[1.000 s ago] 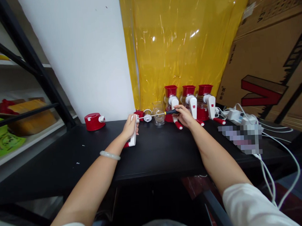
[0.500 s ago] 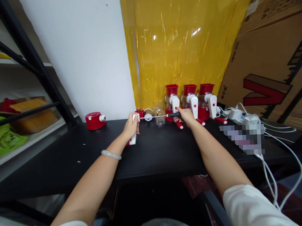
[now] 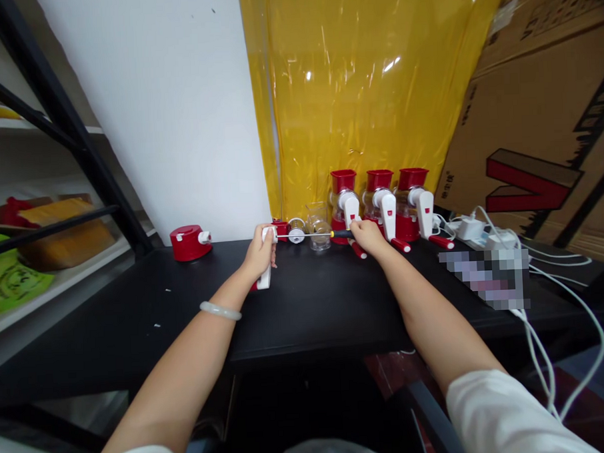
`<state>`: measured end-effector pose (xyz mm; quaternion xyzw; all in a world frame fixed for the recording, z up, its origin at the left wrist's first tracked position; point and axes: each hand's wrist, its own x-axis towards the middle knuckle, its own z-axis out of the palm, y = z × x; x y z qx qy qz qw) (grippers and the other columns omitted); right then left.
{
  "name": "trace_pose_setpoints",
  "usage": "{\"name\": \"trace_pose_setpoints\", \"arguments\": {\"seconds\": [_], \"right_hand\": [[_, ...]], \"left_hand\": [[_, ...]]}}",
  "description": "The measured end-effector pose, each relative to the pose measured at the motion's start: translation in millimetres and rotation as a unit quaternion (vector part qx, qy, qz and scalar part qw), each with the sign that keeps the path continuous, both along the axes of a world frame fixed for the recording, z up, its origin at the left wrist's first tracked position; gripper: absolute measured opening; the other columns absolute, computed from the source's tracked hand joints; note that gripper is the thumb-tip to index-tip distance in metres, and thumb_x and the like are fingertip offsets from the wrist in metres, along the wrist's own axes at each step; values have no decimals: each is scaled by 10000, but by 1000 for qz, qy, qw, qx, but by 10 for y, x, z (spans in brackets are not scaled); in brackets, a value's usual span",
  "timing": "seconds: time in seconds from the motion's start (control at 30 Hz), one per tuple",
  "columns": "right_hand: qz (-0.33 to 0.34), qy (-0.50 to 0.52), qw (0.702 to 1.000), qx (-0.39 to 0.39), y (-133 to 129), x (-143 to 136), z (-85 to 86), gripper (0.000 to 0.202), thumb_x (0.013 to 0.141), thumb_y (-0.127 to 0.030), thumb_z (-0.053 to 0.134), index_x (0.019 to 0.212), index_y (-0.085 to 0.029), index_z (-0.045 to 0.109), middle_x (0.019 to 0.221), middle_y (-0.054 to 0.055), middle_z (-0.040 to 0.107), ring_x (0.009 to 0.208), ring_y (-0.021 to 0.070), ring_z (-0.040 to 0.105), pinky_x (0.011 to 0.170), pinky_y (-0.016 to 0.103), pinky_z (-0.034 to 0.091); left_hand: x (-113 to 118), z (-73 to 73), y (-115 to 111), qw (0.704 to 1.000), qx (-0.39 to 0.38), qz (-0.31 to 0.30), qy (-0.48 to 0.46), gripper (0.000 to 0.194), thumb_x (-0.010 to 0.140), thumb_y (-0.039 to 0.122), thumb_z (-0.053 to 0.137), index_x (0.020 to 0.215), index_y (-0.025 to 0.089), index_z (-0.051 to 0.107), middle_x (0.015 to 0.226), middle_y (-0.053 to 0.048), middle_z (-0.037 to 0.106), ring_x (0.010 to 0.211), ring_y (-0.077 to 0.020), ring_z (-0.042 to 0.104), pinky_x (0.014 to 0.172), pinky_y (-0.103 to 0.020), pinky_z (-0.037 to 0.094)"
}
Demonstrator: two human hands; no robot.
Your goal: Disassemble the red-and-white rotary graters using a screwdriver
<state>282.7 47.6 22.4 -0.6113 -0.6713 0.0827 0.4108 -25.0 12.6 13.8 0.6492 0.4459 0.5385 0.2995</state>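
Note:
My left hand [image 3: 261, 252] is closed round a white crank handle [image 3: 265, 276] with a red grip, which hangs below the fingers. In my right hand [image 3: 366, 237] is the dark handle of a screwdriver [image 3: 302, 235]. The shaft lies level and points left, its tip at the white part in my left hand. Behind the shaft are a white round part [image 3: 297, 231] and a clear plastic piece [image 3: 320, 236]. Farther left on the black table [image 3: 306, 313] sits a red round base [image 3: 188, 243] with a white knob.
Three red and white crank machines [image 3: 345, 198] stand at the back right. White chargers and cables [image 3: 471, 227] lie right of them, by a blurred flat object [image 3: 484, 278]. A large cardboard box [image 3: 528, 123] leans behind, and a shelf [image 3: 64, 277] is at the left.
The fingers of my right hand have shifted on the screwdriver handle. My left hand and the handle part have moved very slightly left.

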Motion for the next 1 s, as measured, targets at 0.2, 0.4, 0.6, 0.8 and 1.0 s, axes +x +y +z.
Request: {"name": "trace_pose_setpoints", "arguments": {"seconds": [0.2, 0.4, 0.6, 0.8, 1.0], "right_hand": [[21, -6, 999, 34, -4, -12, -3, 462, 928, -375, 380, 507, -212, 478, 532, 48, 557, 581, 178, 535, 592, 281, 338], [31, 10, 998, 51, -19, -21, -4, 427, 905, -373, 382, 510, -219, 435, 511, 31, 516, 567, 169, 495, 579, 281, 317], [38, 13, 996, 81, -34, -12, 17, 390, 881, -393, 367, 531, -224, 400, 523, 21, 476, 571, 161, 459, 594, 287, 300], [46, 34, 992, 114, -56, 11, 39, 364, 864, -438, 396, 577, -218, 430, 525, -10, 420, 581, 149, 442, 596, 277, 302], [100, 155, 978, 98, 18, 55, 2, 327, 790, -494, 561, 673, -190, 590, 661, 2, 590, 661, 154, 530, 655, 268, 399]], "left_hand": [[14, 45, -24, 1000, -3, 4, -25, 332, 965, 497, 403, 1182, 249, 441, 656, 73, 467, 388, -85, 449, 350, -203, 438], [23, 64, -27, 999, -19, -4, -46, 293, 970, 478, 402, 1157, 254, 426, 649, 82, 467, 384, -74, 445, 349, -183, 432], [26, 54, -13, 997, -44, -23, -61, 258, 980, 467, 390, 1123, 253, 419, 642, 84, 462, 372, -74, 438, 339, -182, 425], [25, 24, 8, 994, -78, -39, -66, 248, 978, 475, 397, 1081, 251, 422, 627, 90, 456, 356, -75, 424, 329, -184, 412], [15, 26, 12, 995, -61, -34, -67, 295, 968, 508, 408, 1110, 251, 428, 626, 84, 467, 362, -79, 432, 337, -187, 417]]}}
